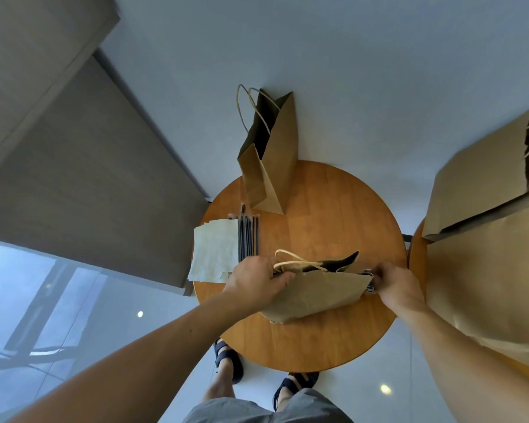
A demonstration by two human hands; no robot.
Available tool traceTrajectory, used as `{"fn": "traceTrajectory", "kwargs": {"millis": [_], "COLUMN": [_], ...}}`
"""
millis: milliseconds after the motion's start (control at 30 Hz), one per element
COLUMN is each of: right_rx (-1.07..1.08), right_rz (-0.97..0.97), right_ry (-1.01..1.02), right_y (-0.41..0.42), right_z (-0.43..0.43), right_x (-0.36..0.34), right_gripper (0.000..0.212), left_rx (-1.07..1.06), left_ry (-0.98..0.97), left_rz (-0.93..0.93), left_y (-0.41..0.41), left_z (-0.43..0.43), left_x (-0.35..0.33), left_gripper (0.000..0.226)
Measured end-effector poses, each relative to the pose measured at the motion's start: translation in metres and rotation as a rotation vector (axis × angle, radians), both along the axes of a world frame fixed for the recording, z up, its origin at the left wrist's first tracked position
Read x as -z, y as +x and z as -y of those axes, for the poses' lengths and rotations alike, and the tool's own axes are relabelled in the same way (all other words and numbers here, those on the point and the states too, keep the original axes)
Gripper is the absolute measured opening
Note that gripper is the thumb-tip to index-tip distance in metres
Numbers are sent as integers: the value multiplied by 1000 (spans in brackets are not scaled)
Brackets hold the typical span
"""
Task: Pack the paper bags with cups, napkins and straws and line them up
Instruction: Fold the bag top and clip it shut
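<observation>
Brown paper bag (315,296) | left hand (254,280) grips rim | right hand (396,285) pinches opposite rim

Matt brown paper bags (315,293), a smooth wooden table (327,227), pale napkins (214,251), seemingly soft paper.

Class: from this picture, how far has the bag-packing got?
Done: one open bag stands at the far edge of the table, contents hidden. In hand: left hand and right hand grip the second bag at its mouth. Remaining: napkins, straws and flat bags lie unpacked.
</observation>
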State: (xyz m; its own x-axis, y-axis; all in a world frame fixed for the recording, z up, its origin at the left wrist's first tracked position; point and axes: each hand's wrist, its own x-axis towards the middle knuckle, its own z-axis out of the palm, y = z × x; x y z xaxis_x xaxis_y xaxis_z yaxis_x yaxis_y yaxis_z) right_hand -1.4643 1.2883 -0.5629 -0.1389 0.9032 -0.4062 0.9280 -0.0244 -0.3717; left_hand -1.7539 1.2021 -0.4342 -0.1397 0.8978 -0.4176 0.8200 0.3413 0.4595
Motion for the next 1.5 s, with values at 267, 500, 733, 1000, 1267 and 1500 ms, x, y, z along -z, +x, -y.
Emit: {"fn": "traceTrajectory", "kwargs": {"millis": [267, 500, 733, 1000, 1267, 1500], "right_rx": [455, 293, 201, 66, 112, 97], "right_rz": [-545, -997, -1063, -923, -932, -904], "right_ry": [172, 203, 67, 70, 36, 89], "right_y": [-3, -35, -82, -95, -101, -102], "right_z": [15, 45, 62, 77, 85, 98], "right_x": [-63, -164, -195, -187, -185, -184], "right_gripper": [22, 22, 22, 20, 12, 13], "left_rx": [19, 6, 44, 37, 57, 29], "left_ry": [-30, -51, -28, -1, -5, -17], "left_rz": [-31, -20, -42, -26, -36, 3], "left_y": [2, 0, -5, -6, -8, -9], "left_z": [0, 1, 0, 5, 6, 6], "left_x": [-8, -21, -29, -26, -26, -22], "left_gripper": [34, 38, 25, 19, 23, 29]}}
